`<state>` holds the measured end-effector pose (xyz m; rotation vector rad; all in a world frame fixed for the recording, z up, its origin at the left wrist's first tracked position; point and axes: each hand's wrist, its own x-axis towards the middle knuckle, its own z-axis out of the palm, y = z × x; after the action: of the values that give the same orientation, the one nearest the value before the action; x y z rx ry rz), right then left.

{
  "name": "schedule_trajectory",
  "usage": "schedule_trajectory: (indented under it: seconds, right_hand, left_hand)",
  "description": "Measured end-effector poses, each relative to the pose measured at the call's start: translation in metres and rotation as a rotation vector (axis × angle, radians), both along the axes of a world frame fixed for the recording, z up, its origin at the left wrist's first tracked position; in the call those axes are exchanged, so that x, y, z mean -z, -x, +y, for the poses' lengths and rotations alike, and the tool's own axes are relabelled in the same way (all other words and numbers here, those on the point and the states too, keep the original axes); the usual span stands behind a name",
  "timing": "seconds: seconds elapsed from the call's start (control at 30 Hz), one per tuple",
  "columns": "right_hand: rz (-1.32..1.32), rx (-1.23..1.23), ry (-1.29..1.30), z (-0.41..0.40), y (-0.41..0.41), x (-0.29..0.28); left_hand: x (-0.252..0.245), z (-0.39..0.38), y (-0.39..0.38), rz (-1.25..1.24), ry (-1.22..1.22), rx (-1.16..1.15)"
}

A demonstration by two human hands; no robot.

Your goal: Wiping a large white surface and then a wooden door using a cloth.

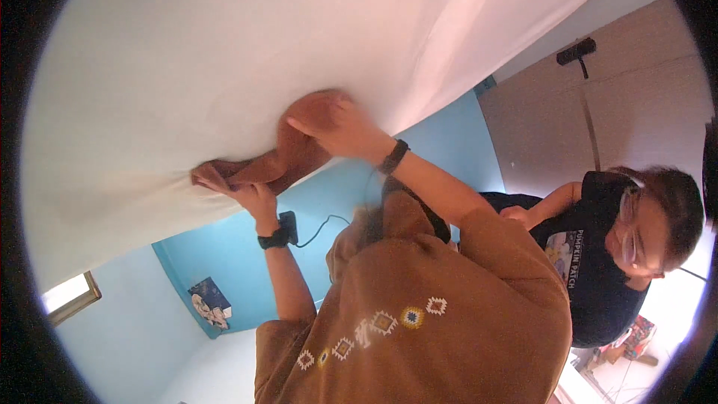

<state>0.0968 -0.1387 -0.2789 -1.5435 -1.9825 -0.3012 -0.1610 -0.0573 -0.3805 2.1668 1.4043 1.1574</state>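
Note:
A brown cloth (303, 151) lies partly folded along the near side of a large surface covered with a white sheet (213, 67). Its left end is bunched in my left hand (255, 199), where the fingers reach into a fold. My right hand (350, 129) grasps the cloth's rounded right end; the thumb points left over it and the other fingertips are blurred. Each wrist wears a black band, and the left one has a small black device (288, 227) with a cable beside it.
A person (594, 258) in a black T-shirt and glasses stands close at my right. Beyond is a tan panel (538, 118) with a black-headed tool (576, 51) against it. A dark box with crumpled material (210, 300) sits low at the left by the blue wall.

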Motion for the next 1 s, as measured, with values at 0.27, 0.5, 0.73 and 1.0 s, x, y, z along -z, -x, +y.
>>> schedule_trajectory:
  seconds: [0.27,0.5,0.73,1.0]
  right_hand:
    - [0.045,-0.063,0.05,-0.011,-0.002,0.018]
    - [-0.104,0.035,0.048,-0.014,-0.029,-0.023]
    - [-0.186,0.076,-0.171,0.006,-0.026,-0.061]
    - [-0.168,0.041,-0.131,0.0,-0.032,-0.068]
  left_hand:
    - [-0.023,-0.023,-0.022,-0.027,0.081,-0.002]
    - [-0.061,-0.027,-0.046,-0.188,0.149,0.065]
    - [-0.114,-0.016,-0.049,-0.297,0.159,0.076]
    - [-0.129,-0.022,-0.049,-0.223,0.01,0.091]
